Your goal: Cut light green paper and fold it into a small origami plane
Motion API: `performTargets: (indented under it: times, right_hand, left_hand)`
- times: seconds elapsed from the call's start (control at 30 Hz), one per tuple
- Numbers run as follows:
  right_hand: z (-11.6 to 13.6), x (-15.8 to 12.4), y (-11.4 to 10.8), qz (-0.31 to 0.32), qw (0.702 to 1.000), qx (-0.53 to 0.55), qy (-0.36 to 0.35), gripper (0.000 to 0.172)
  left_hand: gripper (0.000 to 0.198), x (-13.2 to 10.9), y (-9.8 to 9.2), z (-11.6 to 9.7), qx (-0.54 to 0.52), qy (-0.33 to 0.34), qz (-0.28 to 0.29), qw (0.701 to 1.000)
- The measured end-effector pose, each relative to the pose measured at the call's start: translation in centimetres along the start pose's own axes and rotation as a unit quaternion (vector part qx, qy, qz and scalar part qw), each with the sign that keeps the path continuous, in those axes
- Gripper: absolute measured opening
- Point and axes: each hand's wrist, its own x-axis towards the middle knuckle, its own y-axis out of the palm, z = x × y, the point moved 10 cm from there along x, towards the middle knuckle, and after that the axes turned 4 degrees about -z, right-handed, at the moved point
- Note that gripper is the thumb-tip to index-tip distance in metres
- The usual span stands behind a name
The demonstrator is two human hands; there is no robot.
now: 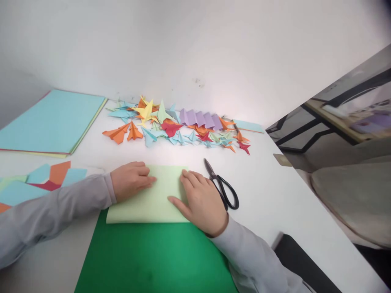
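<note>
A pale green sheet of paper (146, 211) lies folded, its near edge a rounded fold, on a dark green sheet (152, 256). My left hand (131, 181) rests at the paper's left side, fingers curled in and closed against it, the thumb on its surface. Over the right side lies my right hand (201, 199), open, with thumb and fingers spread on the paper. Its wrist hides the paper's near right corner. Black-handled scissors (224, 187) lie just right of this hand, blades pointing away and slightly parted.
Many small folded paper shapes (174, 128) and a pleated purple paper (200, 119) lie along the wall. At left are a stack of coloured sheets (58, 122) and loose cut pieces (39, 181). A black object (302, 262) sits near the table's right edge.
</note>
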Motion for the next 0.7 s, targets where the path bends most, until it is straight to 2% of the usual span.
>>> performTargets:
  times: [0.17, 0.27, 0.43, 0.57, 0.7]
  right_hand:
    - [0.1, -0.1, -0.1, -0.008, 1.000, -0.002, -0.001, 0.055]
    - [0.1, -0.1, -0.1, -0.012, 1.000, -0.002, -0.003, 0.053]
    - [0.2, -0.1, -0.2, -0.016, 1.000, -0.004, 0.000, 0.052]
    - [0.2, -0.1, -0.3, -0.018, 1.000, -0.004, -0.001, 0.052]
    - [0.2, -0.1, -0.3, -0.018, 1.000, -0.003, -0.002, 0.051]
  left_hand:
    - [0.035, -0.4, 0.5, -1.2, 0.051, 0.040, -0.001, 0.998]
    - [0.033, -0.8, 0.8, -1.4, 0.043, 0.056, -0.019, 0.997]
    - [0.037, -0.9, 1.9, -0.9, 0.008, 0.052, -0.015, 0.999]
    - [0.047, -0.9, 2.3, -1.0, 0.030, 0.055, -0.001, 0.998]
    - [0.045, -0.9, 2.4, -1.2, 0.043, 0.062, 0.006, 0.997]
